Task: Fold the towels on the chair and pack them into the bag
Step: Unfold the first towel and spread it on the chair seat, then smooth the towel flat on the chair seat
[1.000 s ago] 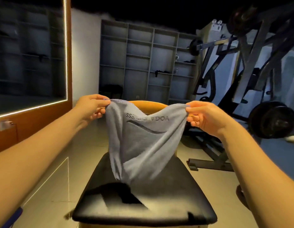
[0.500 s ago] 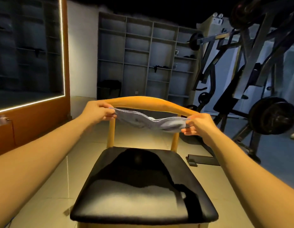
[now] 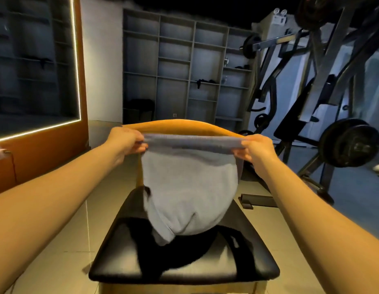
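Note:
A light grey towel [image 3: 189,187] hangs in the air above the chair, stretched flat along its top edge. My left hand [image 3: 126,142] pinches its top left corner and my right hand [image 3: 255,148] pinches its top right corner. The towel's lower end billows toward me over the chair's black seat [image 3: 243,257]. The chair's curved orange backrest [image 3: 184,126] stands just behind the towel's top edge. No bag can be made out.
A grey shelf unit [image 3: 184,66] covers the far wall. A weight machine with black plates [image 3: 350,143] stands to the right of the chair. A mirror with a lit frame [image 3: 35,66] is on the left wall. Pale tiled floor surrounds the chair.
The towel was flicked up into a thin horizontal band half a second ago; now it has swung back down and hangs spread between my hands. Both hands kept their grip.

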`<state>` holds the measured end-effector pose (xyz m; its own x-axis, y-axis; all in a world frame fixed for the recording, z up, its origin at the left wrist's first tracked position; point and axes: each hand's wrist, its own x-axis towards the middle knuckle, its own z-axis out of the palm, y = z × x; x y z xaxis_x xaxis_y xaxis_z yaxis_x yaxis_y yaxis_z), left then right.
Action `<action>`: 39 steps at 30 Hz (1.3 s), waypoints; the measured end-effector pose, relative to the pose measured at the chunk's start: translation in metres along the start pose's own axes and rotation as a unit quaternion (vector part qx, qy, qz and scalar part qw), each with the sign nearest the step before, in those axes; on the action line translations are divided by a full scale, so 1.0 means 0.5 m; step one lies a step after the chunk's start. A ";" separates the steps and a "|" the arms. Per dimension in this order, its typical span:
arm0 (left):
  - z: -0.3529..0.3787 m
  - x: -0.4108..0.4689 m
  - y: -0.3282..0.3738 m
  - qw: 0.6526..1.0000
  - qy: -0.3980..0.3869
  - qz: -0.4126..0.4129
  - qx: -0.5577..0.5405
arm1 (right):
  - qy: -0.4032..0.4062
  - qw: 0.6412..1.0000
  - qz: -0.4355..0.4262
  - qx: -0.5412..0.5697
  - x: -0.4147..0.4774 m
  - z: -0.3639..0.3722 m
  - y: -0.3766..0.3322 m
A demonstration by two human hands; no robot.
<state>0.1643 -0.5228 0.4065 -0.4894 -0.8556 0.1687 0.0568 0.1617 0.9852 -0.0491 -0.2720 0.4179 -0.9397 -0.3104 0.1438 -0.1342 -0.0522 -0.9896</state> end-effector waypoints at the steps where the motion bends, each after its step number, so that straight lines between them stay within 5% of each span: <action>1: -0.001 0.002 0.009 0.999 0.012 0.047 -0.025 | -0.003 0.999 -0.042 0.019 0.004 -0.005 -0.005; 7: -0.020 -0.020 0.008 0.985 0.024 0.170 -0.002 | -0.008 0.995 -0.098 -0.004 0.017 -0.029 0.027; 10: -0.039 -0.062 -0.040 0.982 0.017 0.186 0.027 | 0.003 0.998 -0.057 0.008 0.010 -0.036 0.079; 18: -0.088 -0.214 -0.353 0.943 -0.174 0.071 0.275 | -0.134 0.975 0.077 -0.161 -0.173 -0.118 0.364; 27: -0.110 -0.253 -0.348 0.869 -0.334 0.024 0.363 | -0.205 0.935 0.089 -0.275 -0.219 -0.169 0.381; 39: -0.144 -0.287 -0.353 0.861 -0.338 -0.010 0.380 | -0.289 0.861 0.053 -0.415 -0.272 -0.212 0.368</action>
<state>0.2873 -0.4640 0.2108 -0.8923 -0.4228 -0.1580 -0.4186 0.6444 0.6399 0.0207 -0.1387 0.2153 -0.6795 -0.7044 -0.2052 -0.4608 0.6274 -0.6278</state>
